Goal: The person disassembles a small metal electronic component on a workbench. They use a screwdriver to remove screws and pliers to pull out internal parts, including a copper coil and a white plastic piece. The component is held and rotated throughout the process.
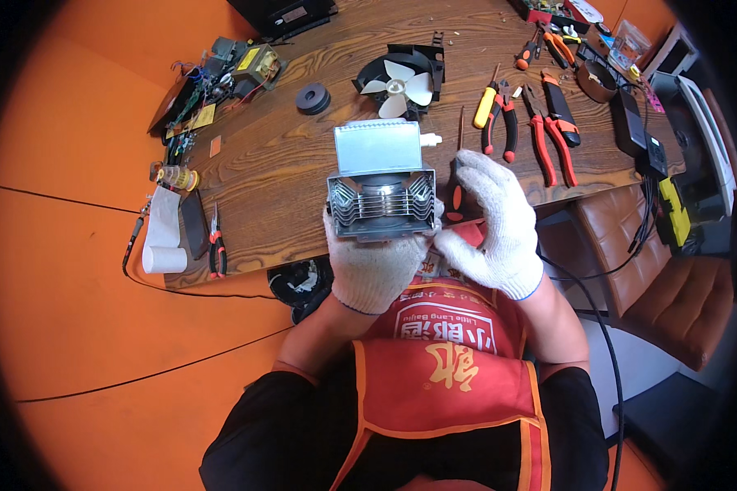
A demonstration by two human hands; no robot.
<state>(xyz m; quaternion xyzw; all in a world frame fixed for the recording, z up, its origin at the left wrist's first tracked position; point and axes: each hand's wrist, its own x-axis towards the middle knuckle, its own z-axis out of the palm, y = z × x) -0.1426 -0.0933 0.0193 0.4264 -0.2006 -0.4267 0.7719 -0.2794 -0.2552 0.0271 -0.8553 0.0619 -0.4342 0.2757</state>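
Note:
In a white knit glove, my left hand (370, 274) grips a silvery metal housing (385, 196) from below and its near side. The housing has a flat grey-blue plate (377, 148) at its far end and several bent metal fins across its open face; a darker rounded part shows behind the fins. My right hand (499, 229), gloved the same way, is just to the right with fingers and thumb spread, the thumb close to the housing's lower right corner. Beside its fingertips lies a black-and-red screwdriver (457, 195) at the table's near edge, partly hidden.
On the wooden table (278, 172) are a fan (396, 86) with pale blades, a dark ring (313, 98), circuit parts (246, 69) at far left, and pliers (549, 135) with screwdrivers at right. Small pliers (216, 245) and a paper roll (165, 245) sit left; brown chair (639, 262) at right.

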